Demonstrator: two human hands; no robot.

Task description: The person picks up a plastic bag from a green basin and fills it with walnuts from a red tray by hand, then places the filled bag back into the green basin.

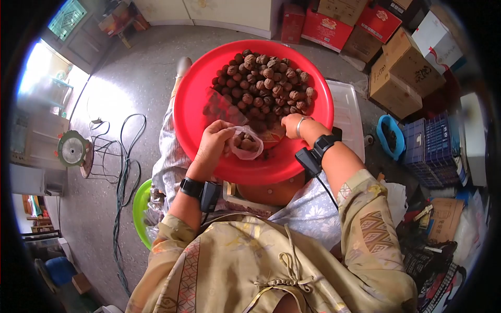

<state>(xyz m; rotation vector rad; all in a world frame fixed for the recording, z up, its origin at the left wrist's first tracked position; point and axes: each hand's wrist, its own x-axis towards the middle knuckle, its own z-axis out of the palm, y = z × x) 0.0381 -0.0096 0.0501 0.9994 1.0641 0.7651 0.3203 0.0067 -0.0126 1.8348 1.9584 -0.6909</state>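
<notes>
A large red basin (193,112) rests in front of me, with a heap of brown walnuts (266,78) toward its far side. My left hand (213,140) is closed on the rim of a small clear plastic bag (245,143), which has a few walnuts inside. At the basin's right, my right hand (296,127) is at the near edge of the heap, beside a flat brownish piece (271,136). Its fingers are bent, and what they hold, if anything, is hidden. A translucent reddish sheet (224,107) lies over some walnuts at the left.
A green basin (140,211) with plastic bags is at lower left. Cables (124,172) and a small fan (73,148) stand on the left floor. Cardboard boxes (396,78), a blue basin (390,136) and a blue crate (430,148) are at the right.
</notes>
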